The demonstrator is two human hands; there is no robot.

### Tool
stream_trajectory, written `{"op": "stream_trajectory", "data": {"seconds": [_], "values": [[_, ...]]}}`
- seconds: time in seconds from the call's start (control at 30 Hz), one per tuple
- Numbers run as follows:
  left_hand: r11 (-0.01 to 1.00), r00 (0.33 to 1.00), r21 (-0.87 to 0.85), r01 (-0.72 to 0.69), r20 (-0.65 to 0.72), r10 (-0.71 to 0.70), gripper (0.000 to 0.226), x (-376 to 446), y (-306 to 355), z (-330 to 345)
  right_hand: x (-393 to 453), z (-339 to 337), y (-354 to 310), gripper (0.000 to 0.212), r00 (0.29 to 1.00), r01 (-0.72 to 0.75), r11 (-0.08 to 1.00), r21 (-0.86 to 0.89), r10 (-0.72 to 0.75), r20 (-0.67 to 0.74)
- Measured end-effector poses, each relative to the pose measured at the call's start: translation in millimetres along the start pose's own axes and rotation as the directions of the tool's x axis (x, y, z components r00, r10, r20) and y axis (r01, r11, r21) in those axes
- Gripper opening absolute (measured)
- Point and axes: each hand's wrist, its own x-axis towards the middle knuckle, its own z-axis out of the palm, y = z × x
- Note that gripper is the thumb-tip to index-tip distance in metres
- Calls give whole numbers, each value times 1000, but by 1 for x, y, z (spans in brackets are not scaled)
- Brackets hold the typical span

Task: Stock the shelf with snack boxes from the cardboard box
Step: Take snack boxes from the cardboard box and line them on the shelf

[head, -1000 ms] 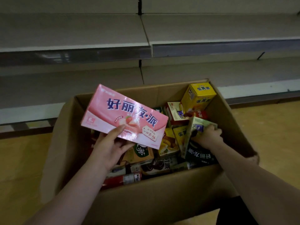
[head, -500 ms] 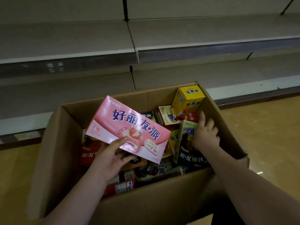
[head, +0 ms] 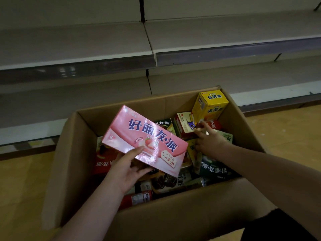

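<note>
Holding the pink snack box (head: pixel 145 140) above the open cardboard box (head: pixel 173 223), the left hand (head: pixel 127 168) grips it from below at its near long edge, thumb lying on the printed face and fingers curled under. The box is lifted clear of the jumble beneath, its long axis running from upper left down to lower right, face tilted up toward the camera. The right hand (head: pixel 207 142) reaches deep into the carton's right half, fingers extended among the packs, fingertips touching a red-and-cream snack box (head: pixel 184 124) just below the upright yellow snack box (head: pixel 209 106) in the far right corner; it does not appear to have hold of anything yet.

What the next move turns on, as I judge it: the shelf (head: pixel 78 46) lies straight ahead of and above the pink box, beyond the carton's far wall, so the left hand is the nearer one and would need to carry the box forward and up over that wall.

Both shelf boards in view look bare, grey with pale front strips. The carton sits on a yellowish wood-look floor (head: pixel 22 185) close against the shelving base, in dim light.
</note>
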Motion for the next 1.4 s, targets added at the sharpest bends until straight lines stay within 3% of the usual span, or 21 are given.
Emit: {"op": "stream_trajectory", "data": {"seconds": [0.1, 0.2, 0.27, 0.33, 0.4, 0.5, 0.6, 0.67, 0.73, 0.8, 0.87, 0.9, 0.93, 0.97, 1.0, 1.03, 1.1, 1.27, 1.4], "values": [[1000, 999, -24, -7, -39, 6, 57, 1, 3, -4, -14, -27, 19, 41, 996, -88, 989, 122, 91, -16], [997, 993, -75, -8, -116, -1, 48, 2, 6, -4, -50, -60, 49, 45, 965, -232, 884, 406, 263, -22], [991, 986, -134, 8, -166, -30, 53, 1, 6, -2, -70, -75, 58, 42, 878, -278, 777, 565, 444, -178], [985, 982, -174, 13, -181, -45, 64, -1, 4, 0, -76, -87, 46, 42, 728, -269, 653, 708, 620, -294], [976, 986, -216, 28, -157, -63, 58, -5, 3, 6, -65, -95, 17, 43, 641, -227, 628, 744, 672, -372], [948, 986, -315, 46, -135, -93, 34, -12, 2, 17, -43, -94, -29, 66, 599, -105, 701, 705, 610, -519], [917, 989, -400, -3, -134, -56, 31, -12, 3, 19, -27, -81, -45, 45, 548, 77, 804, 590, 460, -698], [908, 989, -418, -43, -148, -22, 25, -11, 5, 17, -25, -76, -45, 45, 545, 166, 806, 568, 405, -734], [908, 990, -414, -69, -140, 11, 19, -12, 11, 18, -26, -77, -39, 43, 521, 289, 683, 671, 476, -708], [907, 993, -414, -80, -113, 36, 14, -19, 17, 23, -28, -81, -31, 37, 482, 399, 434, 807, 650, -588], [901, 993, -425, -92, -109, 50, 13, -29, 23, 26, -31, -82, -22, 56, 558, 324, 109, 940, 780, -283], [897, 993, -432, -91, -105, 50, 14, -36, 26, 29, -37, -86, -16, 77, 647, 254, -152, 955, 760, -51], [897, 994, -435, -77, -103, 35, 16, -48, 31, 32, -49, -95, -10, 96, 750, 211, -466, 859, 641, 163], [899, 994, -433, -62, -112, 15, 19, -61, 36, 35, -60, -102, -7, 103, 843, 170, -717, 677, 461, 277], [906, 992, -420, -52, -123, 0, 21, -75, 41, 40, -73, -110, -3, 98, 911, 108, -868, 484, 282, 301], [915, 990, -402, -40, -137, -16, 23, -96, 51, 49, -94, -121, 4, 83, 947, 38, -939, 341, 143, 287], [935, 988, -351, -45, -152, -9, 34, -135, 74, 67, -129, -138, 17, 62, 954, 4, -964, 267, 83, 287], [957, 984, -275, -90, -171, 43, 52, -236, 140, 111, -222, -197, 80, 44, 953, 72, -977, 200, 127, 275], [977, 980, -202, -76, -198, 35, 64, -316, 187, 144, -291, -262, 162, 32, 949, 189, -932, 309, 254, 186]]}}
